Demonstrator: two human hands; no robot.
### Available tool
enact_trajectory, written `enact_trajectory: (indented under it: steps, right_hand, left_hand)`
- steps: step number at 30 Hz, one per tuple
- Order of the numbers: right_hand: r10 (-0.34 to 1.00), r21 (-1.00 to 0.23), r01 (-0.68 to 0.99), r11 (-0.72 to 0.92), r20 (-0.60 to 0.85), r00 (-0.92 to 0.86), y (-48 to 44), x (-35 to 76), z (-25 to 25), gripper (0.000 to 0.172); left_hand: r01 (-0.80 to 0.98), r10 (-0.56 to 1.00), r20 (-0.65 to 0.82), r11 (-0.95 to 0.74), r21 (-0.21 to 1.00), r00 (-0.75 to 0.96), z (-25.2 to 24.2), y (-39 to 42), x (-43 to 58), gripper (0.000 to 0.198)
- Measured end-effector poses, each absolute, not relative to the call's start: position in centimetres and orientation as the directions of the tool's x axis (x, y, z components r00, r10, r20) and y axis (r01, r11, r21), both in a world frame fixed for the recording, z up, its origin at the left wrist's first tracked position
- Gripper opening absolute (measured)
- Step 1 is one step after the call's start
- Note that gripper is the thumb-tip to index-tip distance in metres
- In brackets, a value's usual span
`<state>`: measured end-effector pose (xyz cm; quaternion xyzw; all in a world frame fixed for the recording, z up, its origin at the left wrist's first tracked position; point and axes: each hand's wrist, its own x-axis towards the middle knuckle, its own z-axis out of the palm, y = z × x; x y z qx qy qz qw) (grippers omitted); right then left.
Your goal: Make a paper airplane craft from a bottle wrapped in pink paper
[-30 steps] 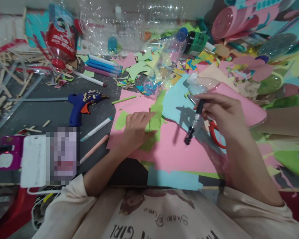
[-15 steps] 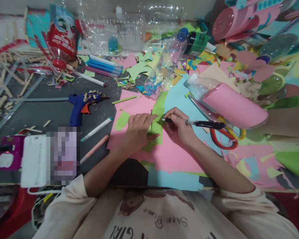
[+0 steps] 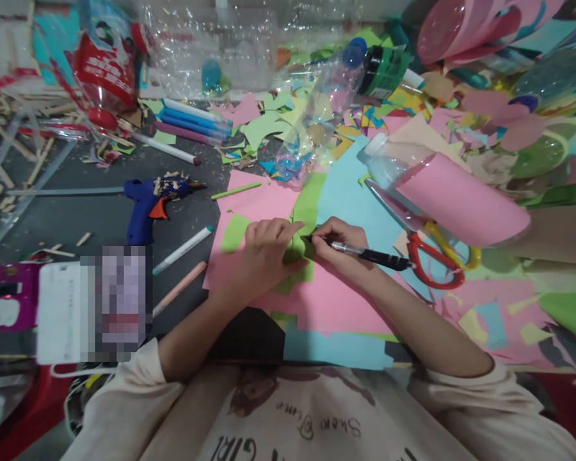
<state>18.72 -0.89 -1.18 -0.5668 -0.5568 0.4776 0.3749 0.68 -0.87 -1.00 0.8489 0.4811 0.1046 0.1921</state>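
My right hand (image 3: 340,243) grips a black pen (image 3: 379,255), its tip touching or just above a green paper strip (image 3: 312,198). The strip lies over a large pink sheet (image 3: 338,304). My left hand (image 3: 271,246) rests flat with fingers spread, pressing on the strip's left edge and the pink sheet. A dark line runs along the green paper beside my left fingertips. Left of that hand lies a small green paper piece (image 3: 235,233), and above it a thin rolled green paper stick (image 3: 236,191). Part of the strip is hidden under my left hand.
A blue glue gun (image 3: 146,203) and markers (image 3: 185,248) lie at left. Red-and-yellow-handled scissors (image 3: 434,266) and a bottle wrapped in pink paper (image 3: 465,200) lie at right. Paper scraps (image 3: 269,131) and clear plastic bottles (image 3: 312,121) crowd the back; wooden sticks (image 3: 29,153) pile up far left.
The pen's tip has moved slightly left and down on the green strip, and its back end has swung lower. My left hand stays in place. The view has shifted a little.
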Motion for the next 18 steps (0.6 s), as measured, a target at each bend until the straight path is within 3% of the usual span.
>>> enact_trajectory:
  steps: [18]
  right_hand:
    - [0.986,-0.941,0.325,-0.089,-0.131,-0.107,-0.83,18.42,-0.60,0.014]
  left_hand:
    - [0.789,0.865,-0.028,-0.444,0.424,0.501,-1.22,-0.69,0.94,0.060]
